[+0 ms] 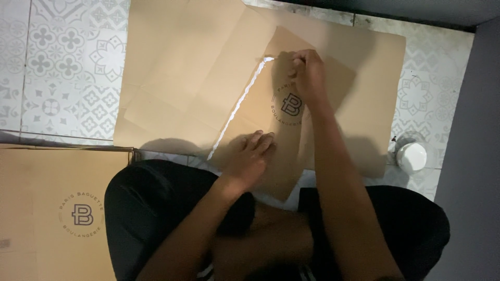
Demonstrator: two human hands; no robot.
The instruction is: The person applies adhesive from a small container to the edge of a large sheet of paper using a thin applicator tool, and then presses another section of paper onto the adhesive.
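Together, two hands, left hand (249, 156) and right hand (308, 75), press one paper bag (271, 130).

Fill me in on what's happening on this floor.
A person sits on a patterned tile floor over a brown paper sheet with a round printed logo. The left hand lies flat on the sheet's near part, while the right hand pinches its far edge, beside a white strip along the sheet's left side. Larger brown sheets lie underneath, a stack of printed paper sits to the left, and a small white tub stands to the right.
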